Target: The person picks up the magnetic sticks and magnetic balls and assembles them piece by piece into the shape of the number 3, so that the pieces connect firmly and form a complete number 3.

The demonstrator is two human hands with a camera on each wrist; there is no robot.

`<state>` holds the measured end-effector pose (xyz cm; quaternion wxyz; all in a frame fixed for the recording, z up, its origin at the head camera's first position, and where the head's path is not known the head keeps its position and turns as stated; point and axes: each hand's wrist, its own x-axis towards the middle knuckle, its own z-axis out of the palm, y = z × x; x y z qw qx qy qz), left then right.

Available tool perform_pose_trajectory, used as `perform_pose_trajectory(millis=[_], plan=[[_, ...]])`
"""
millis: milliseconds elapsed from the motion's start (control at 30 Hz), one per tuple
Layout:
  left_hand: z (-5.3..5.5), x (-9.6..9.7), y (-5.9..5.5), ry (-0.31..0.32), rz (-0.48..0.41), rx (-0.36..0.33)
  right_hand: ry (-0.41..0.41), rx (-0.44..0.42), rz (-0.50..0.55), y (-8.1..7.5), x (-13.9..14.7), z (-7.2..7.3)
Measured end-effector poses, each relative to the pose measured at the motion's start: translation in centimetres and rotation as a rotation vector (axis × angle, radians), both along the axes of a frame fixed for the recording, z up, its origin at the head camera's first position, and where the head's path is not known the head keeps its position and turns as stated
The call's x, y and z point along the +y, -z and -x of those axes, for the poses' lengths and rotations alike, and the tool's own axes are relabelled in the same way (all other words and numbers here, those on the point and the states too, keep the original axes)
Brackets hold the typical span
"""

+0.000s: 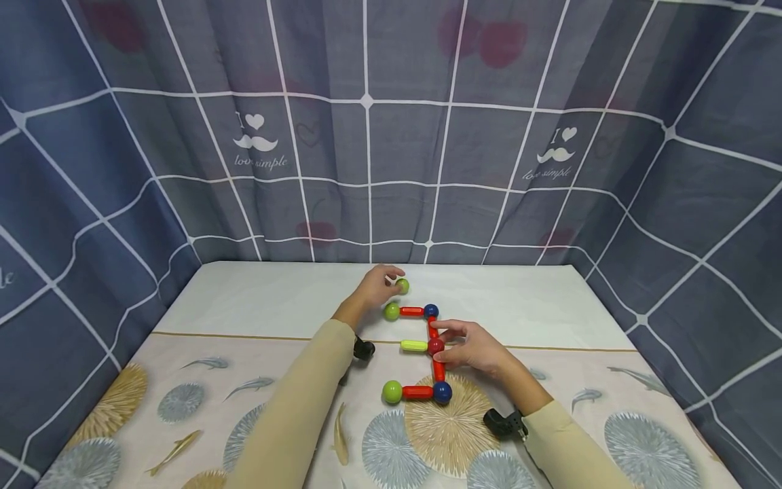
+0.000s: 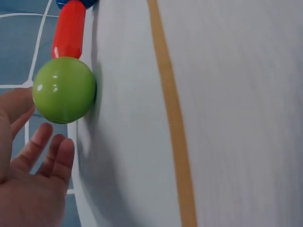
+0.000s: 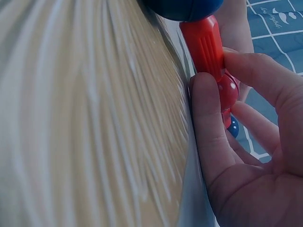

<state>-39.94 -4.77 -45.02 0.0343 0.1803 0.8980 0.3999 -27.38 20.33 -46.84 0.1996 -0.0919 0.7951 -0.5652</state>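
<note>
My left hand pinches a loose green ball at the back; in the left wrist view that ball is hidden. Nearer stands another green ball, joined to a red rod. It belongs to a ball-and-rod frame lying on the table. A red ball sits mid-frame, with a yellow-green rod pointing left. Dark blue balls mark its corners, one far and one near. My right hand holds the frame around the red ball, its fingers against a red rod.
The near arm ends in a green ball. A white and patterned cloth covers the table, with a brown line across it. Grey checked curtains hang behind and at both sides. A black wrist camera sits by the right sleeve.
</note>
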Motion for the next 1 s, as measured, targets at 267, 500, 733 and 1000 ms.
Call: perform_pose_trajectory(millis=[267, 500, 733, 1000], plan=[[0.23, -0.08, 0.29, -0.002, 0.030, -0.042, 0.007, 0.004, -0.016, -0.01, -0.14, -0.06], [0.42, 0.01, 0.19, -0.008, 0.047, -0.087, 0.010, -0.002, -0.009, -0.04, -0.12, -0.02], [0.34, 0.10, 0.17, -0.014, 0.057, -0.100, 0.007, -0.005, 0.001, -0.03, -0.03, -0.05], [0.12, 0.26, 0.18, -0.036, 0.047, -0.092, -0.006, 0.000, 0.008, -0.08, -0.04, -0.01]])
